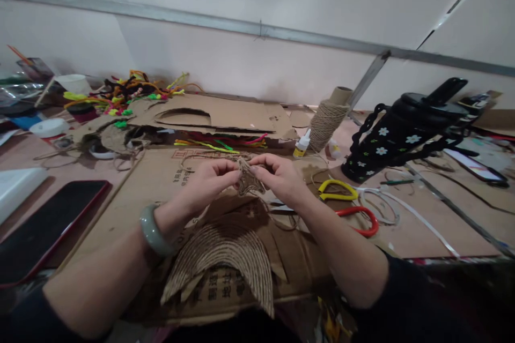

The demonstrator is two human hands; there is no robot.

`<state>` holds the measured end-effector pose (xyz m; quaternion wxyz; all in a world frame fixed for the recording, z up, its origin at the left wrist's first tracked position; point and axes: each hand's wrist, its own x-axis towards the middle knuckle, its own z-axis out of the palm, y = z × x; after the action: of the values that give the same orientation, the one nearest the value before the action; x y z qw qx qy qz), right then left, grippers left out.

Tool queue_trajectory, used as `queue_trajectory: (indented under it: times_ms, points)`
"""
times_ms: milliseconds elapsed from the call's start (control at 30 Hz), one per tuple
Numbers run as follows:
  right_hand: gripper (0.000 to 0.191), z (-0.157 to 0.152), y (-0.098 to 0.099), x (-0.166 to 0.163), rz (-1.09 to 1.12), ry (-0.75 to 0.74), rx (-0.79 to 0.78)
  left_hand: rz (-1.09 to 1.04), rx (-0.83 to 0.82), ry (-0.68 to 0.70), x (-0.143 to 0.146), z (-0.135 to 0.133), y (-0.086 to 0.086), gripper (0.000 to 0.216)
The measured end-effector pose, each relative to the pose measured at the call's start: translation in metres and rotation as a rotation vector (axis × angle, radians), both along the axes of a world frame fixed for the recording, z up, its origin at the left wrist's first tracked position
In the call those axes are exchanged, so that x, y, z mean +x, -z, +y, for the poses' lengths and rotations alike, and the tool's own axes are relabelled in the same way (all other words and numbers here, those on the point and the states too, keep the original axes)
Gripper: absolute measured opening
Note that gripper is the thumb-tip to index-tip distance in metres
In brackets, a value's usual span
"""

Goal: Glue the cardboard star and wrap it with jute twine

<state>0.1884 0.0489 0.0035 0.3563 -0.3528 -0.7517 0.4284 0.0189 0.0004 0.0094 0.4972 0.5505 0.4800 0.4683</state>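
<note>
Both hands meet above the middle of a cardboard sheet point(161, 182). My left hand point(211, 179) and my right hand point(279, 174) pinch a small piece wrapped in brown twine point(249, 181) between their fingertips. A grey-green bangle point(155, 229) circles my left wrist. Below the hands lies a fan-shaped cardboard piece covered in rows of twine point(225, 262). A strand of twine trails from the small piece across the cardboard.
A twine spool point(328, 120) and a small glue bottle point(301, 144) stand behind the hands. Yellow-handled scissors point(338, 188) and red-handled scissors point(360, 220) lie to the right. A black flowered bottle point(396, 136) stands further right. A phone point(44, 228) lies left; pipe cleaners point(129, 91) at back.
</note>
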Motion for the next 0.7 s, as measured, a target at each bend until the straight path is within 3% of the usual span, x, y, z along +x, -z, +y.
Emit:
queue_trajectory:
  times_ms: [333, 600, 700]
  points:
    - [0.038, 0.0073, 0.0057, -0.0001, 0.207, -0.027, -0.165, -0.045, 0.036, -0.119, -0.0103, 0.0045, 0.0059, 0.011]
    - [0.035, 0.0092, 0.0077, 0.0028, -0.017, 0.154, 0.206, -0.032, 0.034, -0.254, -0.0073, 0.0037, -0.0002, 0.012]
    - [0.033, 0.0084, 0.0064, 0.0029, -0.038, 0.152, 0.246, 0.002, 0.045, -0.254, -0.0068, 0.0042, -0.0005, 0.012]
